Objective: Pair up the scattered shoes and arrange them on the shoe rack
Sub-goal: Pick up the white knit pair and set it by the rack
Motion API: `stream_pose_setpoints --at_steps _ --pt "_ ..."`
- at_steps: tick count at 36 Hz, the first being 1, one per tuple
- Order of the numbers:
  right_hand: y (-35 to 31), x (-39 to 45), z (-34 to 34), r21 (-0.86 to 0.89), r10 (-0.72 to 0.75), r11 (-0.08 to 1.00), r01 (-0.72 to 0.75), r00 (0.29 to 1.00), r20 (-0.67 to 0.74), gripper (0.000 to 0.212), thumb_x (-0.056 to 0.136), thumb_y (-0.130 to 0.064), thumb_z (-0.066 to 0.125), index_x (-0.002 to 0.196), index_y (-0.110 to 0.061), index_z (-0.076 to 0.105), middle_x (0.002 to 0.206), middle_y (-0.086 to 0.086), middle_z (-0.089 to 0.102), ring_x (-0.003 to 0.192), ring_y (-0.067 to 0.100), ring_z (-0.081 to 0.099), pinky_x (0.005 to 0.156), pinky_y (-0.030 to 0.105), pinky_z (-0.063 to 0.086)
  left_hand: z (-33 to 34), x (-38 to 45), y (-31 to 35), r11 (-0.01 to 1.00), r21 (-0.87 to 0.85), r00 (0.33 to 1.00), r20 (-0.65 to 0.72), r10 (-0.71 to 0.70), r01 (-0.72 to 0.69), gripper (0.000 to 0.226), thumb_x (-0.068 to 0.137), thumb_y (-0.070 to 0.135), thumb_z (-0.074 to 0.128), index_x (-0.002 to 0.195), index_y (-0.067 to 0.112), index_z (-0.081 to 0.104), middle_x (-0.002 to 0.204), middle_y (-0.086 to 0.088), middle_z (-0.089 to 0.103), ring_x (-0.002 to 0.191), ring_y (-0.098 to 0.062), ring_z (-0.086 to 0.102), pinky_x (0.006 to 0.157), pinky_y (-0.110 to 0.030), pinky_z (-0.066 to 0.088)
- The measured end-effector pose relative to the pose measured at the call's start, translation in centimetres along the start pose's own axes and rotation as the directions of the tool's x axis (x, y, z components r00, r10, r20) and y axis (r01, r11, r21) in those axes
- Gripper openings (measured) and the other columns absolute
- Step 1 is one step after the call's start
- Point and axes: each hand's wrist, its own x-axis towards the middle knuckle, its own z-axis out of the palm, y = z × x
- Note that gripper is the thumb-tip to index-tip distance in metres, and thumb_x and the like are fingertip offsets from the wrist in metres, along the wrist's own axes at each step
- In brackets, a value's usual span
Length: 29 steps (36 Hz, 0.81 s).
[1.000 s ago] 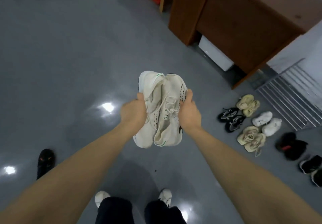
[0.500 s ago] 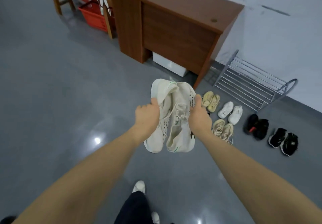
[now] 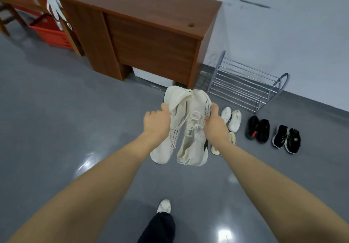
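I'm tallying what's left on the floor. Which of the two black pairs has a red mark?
The black pair with the red tab, next to the white pair. The other black pair with white trim, farthest right, shows no red.

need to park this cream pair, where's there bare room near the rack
The shoe rack bars are bare. Bare floor lies right of the black sneakers. Crowded: the row from the white shoes to those sneakers.

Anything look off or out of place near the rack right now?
Yes: the silver metal shoe rack holds no shoes, while the white pair and two black pairs sit paired on the grey floor before it. Both hands grip cream knit sneakers, laces dangling loose.
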Motion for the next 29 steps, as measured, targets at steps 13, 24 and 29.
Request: stream_pose_setpoints --at_steps 13,24,29 --pt "6.5 7.6 -3.8 0.041 0.096 0.995 -0.094 0.995 -0.039 0.045 0.096 -0.01 0.032 0.138 -0.021 0.021 0.073 0.004 0.054 0.058 0.024 0.05 0.052 0.032 0.037 0.3 8.8 8.7 0.987 -0.158 0.993 0.115 0.019 -0.001 0.024 0.087 -0.001 0.044 0.108 0.006 0.036 0.093 -0.01 0.064 0.08 -0.027 0.062 0.058 -0.029 0.035" --pt "19.6 14.9 -11.9 -0.068 0.095 0.993 -0.101 0.992 -0.08 0.034 0.096 -0.011 0.032 0.128 -0.019 0.026 0.077 0.004 0.051 0.056 0.023 0.046 0.045 0.027 0.024 1.8 13.7 25.3 0.994 -0.092 0.989 0.125 0.077 -0.065 0.025 0.089 0.001 0.044 0.113 0.004 0.038 0.098 -0.01 0.065 0.086 -0.029 0.064 0.061 -0.03 0.035" --pt "26.0 18.2 -16.0 -0.126 0.075 0.989 -0.08 0.996 -0.048 0.032 0.094 -0.008 0.031 0.124 -0.018 0.027 0.087 0.011 0.055 0.063 0.029 0.049 0.049 0.03 0.029 2.4 15.4 33.7 0.998 -0.051 0.991 0.131 0.041 -0.035 0.032 0.09 0.0 0.041 0.122 0.003 0.036 0.103 -0.011 0.064 0.09 -0.029 0.064 0.064 -0.032 0.039"
